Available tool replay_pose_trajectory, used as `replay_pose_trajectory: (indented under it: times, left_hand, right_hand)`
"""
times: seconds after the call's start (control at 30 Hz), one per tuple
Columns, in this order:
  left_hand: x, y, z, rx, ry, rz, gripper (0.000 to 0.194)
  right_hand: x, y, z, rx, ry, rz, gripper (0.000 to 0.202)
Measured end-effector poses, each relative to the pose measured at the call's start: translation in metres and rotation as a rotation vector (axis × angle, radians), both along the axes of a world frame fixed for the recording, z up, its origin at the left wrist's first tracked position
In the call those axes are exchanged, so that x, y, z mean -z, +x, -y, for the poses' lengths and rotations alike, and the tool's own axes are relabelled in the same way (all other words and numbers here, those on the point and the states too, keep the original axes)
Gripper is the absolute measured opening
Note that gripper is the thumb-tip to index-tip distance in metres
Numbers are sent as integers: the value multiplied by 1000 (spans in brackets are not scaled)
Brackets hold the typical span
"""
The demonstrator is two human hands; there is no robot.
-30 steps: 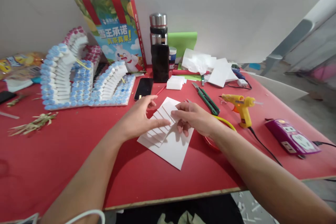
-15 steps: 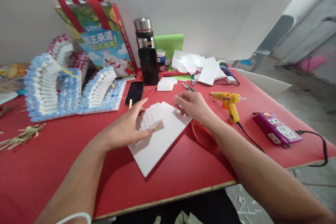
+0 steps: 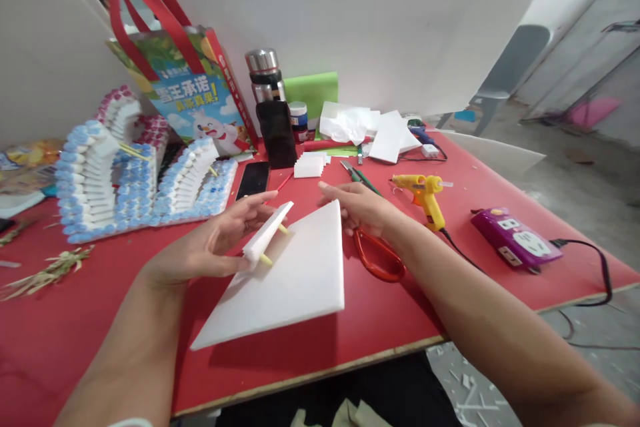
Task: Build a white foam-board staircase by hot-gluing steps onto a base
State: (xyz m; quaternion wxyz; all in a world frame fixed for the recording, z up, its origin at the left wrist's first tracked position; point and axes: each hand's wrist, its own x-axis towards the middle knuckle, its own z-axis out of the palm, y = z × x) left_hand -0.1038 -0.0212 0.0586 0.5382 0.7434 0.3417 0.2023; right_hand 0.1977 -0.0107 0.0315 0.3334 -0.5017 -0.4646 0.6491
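Note:
A white foam board point(image 3: 295, 287) is tilted above the red table, its front edge raised. On its left part a white stepped piece point(image 3: 270, 232) stands up on pale yellow sticks. My left hand point(image 3: 215, 237) is beside that piece, fingers apart behind it and thumb near its lower end; whether the thumb touches is unclear. At the board's far right corner, my right hand point(image 3: 363, 207) has its fingers curled round the edge, partly hidden by the board. Red-handled scissors point(image 3: 380, 257) lie under and beside my right wrist.
A yellow glue gun point(image 3: 425, 197) and a purple power strip point(image 3: 517, 237) lie to the right, with cords. Blue-and-white stepped models point(image 3: 105, 180), a phone point(image 3: 253, 180), a thermos point(image 3: 263, 70) and a bag point(image 3: 190, 93) stand behind. White slips point(image 3: 310, 165) lie mid-table.
The foam board has turned and tilted up, so the stepped piece now shows edge-on with its sticks visible. My left hand has shifted left; the view has moved slightly.

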Motion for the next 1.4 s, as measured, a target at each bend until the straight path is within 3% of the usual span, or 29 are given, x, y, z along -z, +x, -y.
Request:
replay_pose_trajectory:
  times: [0.1, 0.23, 0.33, 0.43, 0.53, 0.6, 0.67, 0.77, 0.83, 0.87, 0.97, 1.1, 1.3, 1.4]
  left_hand:
    - [2, 0, 0, 38, 46, -16, 82]
    - [-1, 7, 4, 62, 62, -108, 94]
    - [-5, 16, 7, 104, 111, -224, 93]
    - [-6, 23, 10, 160, 152, -290, 94]
    - [-7, 27, 14, 145, 139, -293, 99]
    - [-5, 27, 13, 74, 132, -267, 94]
    - [0, 22, 8, -86, 162, -175, 79]
    - [18, 8, -10, -521, 291, -35, 49]
    - [32, -3, -23, -814, 404, -140, 33]
    - [38, -7, -29, -894, 410, -223, 30]
    - [49, -11, -38, -899, 398, -448, 27]
    - [49, -2, -35, -829, 503, -673, 28]
    - [49, 5, -34, -776, 448, -730, 14]
    - [53, 1, -37, -774, 454, -704, 10]
  right_hand:
    - [4, 2, 0, -154, -73, -104, 42]
    - [5, 2, 0, -168, -163, -150, 32]
    - [3, 1, 2, -251, -197, -133, 28]
    - [1, 2, 4, -374, -165, -130, 34]
    - [2, 4, 6, -411, -132, -118, 47]
    - [2, 5, 7, -408, -137, -74, 57]
    - [0, 7, 7, -378, -118, -30, 62]
    - [-3, 10, 8, -276, -68, 2, 67]
    - [-5, 11, 8, -223, -67, -2, 72]
    - [-6, 11, 9, -210, -76, -7, 75]
    - [-6, 9, 11, -215, -94, 12, 84]
    - [-6, 2, 14, -220, -102, 115, 91]
    - [-2, 1, 14, -302, -1, 258, 51]
    - [2, 4, 13, -320, 36, 348, 47]
